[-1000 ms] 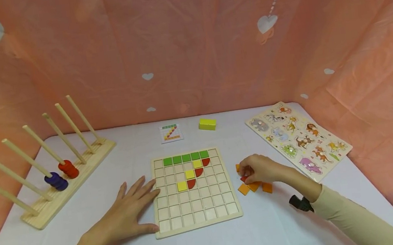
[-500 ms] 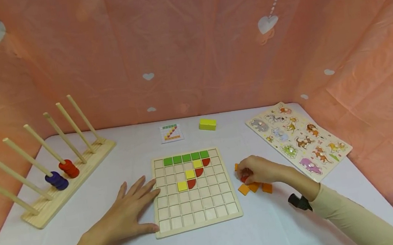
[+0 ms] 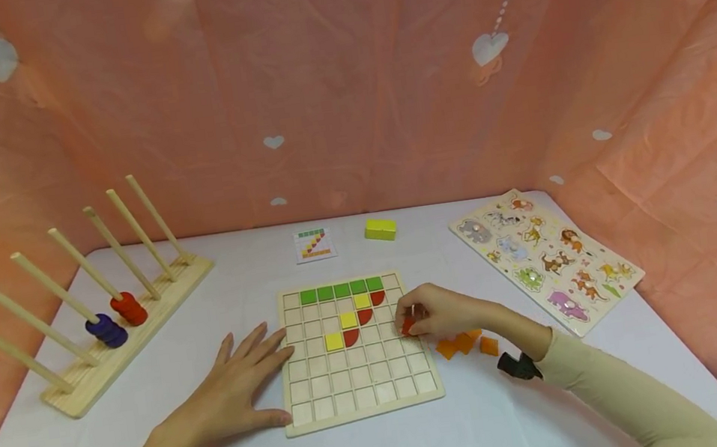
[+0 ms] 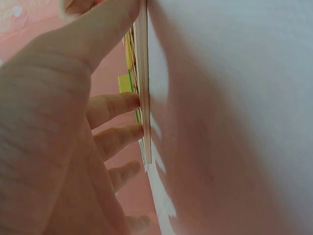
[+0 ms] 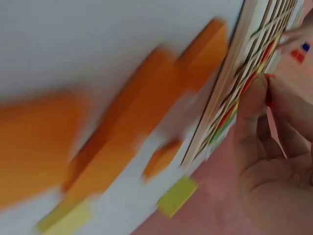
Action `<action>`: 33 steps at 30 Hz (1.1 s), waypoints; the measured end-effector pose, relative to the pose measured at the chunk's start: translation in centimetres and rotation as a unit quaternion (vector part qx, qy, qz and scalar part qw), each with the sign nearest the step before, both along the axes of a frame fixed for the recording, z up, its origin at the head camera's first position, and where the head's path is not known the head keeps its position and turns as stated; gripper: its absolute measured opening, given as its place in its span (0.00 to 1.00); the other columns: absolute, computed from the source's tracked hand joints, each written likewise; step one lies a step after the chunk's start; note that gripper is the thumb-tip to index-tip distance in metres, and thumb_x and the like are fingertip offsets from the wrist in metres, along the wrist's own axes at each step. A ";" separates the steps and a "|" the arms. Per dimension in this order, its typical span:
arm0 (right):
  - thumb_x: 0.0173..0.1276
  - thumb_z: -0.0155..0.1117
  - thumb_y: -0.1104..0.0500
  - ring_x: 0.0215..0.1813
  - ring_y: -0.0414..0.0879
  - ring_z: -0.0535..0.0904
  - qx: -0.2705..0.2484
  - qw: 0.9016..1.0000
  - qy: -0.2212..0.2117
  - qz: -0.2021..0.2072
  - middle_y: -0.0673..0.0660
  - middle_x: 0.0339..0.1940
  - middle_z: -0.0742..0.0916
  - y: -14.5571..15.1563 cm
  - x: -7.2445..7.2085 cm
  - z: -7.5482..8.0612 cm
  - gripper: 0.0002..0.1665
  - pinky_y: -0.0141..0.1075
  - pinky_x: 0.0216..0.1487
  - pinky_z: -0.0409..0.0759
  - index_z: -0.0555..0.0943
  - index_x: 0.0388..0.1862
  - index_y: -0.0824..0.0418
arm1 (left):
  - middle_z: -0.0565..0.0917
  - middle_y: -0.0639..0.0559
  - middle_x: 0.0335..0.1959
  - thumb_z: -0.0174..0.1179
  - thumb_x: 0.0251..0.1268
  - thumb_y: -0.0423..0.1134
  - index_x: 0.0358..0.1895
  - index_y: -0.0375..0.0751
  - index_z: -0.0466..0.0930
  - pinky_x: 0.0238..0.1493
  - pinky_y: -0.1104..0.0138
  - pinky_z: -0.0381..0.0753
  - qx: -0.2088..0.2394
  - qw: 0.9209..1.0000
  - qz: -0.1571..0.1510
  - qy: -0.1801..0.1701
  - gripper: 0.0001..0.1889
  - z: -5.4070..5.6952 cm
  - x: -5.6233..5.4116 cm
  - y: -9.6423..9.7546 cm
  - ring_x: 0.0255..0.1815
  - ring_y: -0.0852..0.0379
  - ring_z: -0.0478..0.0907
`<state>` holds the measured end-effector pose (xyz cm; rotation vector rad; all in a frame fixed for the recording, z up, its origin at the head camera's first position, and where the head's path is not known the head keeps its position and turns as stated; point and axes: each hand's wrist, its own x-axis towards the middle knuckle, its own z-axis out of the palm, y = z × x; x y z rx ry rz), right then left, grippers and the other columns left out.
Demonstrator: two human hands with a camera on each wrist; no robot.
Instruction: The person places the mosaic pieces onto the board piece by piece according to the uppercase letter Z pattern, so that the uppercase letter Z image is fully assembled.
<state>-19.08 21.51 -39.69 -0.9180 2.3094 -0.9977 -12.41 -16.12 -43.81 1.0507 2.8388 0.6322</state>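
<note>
A wooden grid board (image 3: 352, 379) lies in the middle of the table. In it are a row of several green square tiles (image 3: 342, 290), a diagonal of yellow squares (image 3: 348, 320), and red quarter-circle tiles (image 3: 365, 316) beside them. My left hand (image 3: 237, 387) is spread at the board's left side, its thumb and fingertips (image 4: 132, 99) touching the edge. Over the board's right part, my right hand (image 3: 445, 312) pinches a red tile (image 3: 408, 326) between thumb and fingers; in the right wrist view the tile (image 5: 269, 93) is mostly covered by the fingers.
Orange tiles (image 3: 464, 343) lie right of the board, partly under my right hand. Behind it are a pattern card (image 3: 315, 245) and a yellow block (image 3: 380, 229). A peg stand (image 3: 135, 336) with purple and red rings is at left; an animal puzzle (image 3: 543, 259) at right.
My right hand has moved left from the loose tiles to above the board's right side, carrying a red tile. My left hand has stayed at the board's edge.
</note>
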 end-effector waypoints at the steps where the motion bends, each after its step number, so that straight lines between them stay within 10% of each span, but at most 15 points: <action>1: 0.66 0.65 0.73 0.32 0.40 0.73 -0.005 1.000 -0.003 0.004 0.53 0.34 0.84 -0.7 0.1 -0.1 0.06 0.29 0.34 0.74 0.83 0.37 0.64 | 0.64 0.42 0.76 0.62 0.48 0.75 0.70 0.42 0.72 0.68 0.29 0.41 0.000 1.000 0.000 -0.001 0.51 0.0 0.0 0.0 0.78 0.35 0.49; 13: 0.61 0.67 0.76 0.34 0.35 0.77 -0.036 0.999 0.014 0.005 0.56 0.39 0.87 -8.1 0.9 -0.9 0.08 0.27 0.38 0.79 0.84 0.37 0.67 | 0.65 0.42 0.76 0.61 0.49 0.75 0.70 0.42 0.72 0.67 0.28 0.41 -0.006 1.000 0.000 0.004 0.50 -0.1 0.0 0.1 0.78 0.35 0.50; 26: 0.60 0.71 0.74 0.26 0.35 0.72 -0.033 0.999 0.017 -0.015 0.50 0.24 0.80 -10.4 1.7 -1.3 0.07 0.26 0.29 0.76 0.85 0.35 0.67 | 0.64 0.42 0.76 0.62 0.49 0.75 0.70 0.42 0.72 0.67 0.28 0.42 -0.006 1.000 -0.001 0.010 0.50 -0.2 -0.1 0.0 0.78 0.35 0.50; 33: 0.60 0.75 0.64 0.32 0.35 0.73 0.036 0.991 0.128 0.012 0.47 0.29 0.83 -10.5 2.0 -1.3 0.05 0.26 0.36 0.74 0.87 0.36 0.60 | 0.65 0.42 0.76 0.62 0.50 0.75 0.70 0.42 0.72 0.66 0.28 0.42 0.000 1.000 -0.004 0.013 0.50 -0.3 -0.1 -0.1 0.78 0.35 0.50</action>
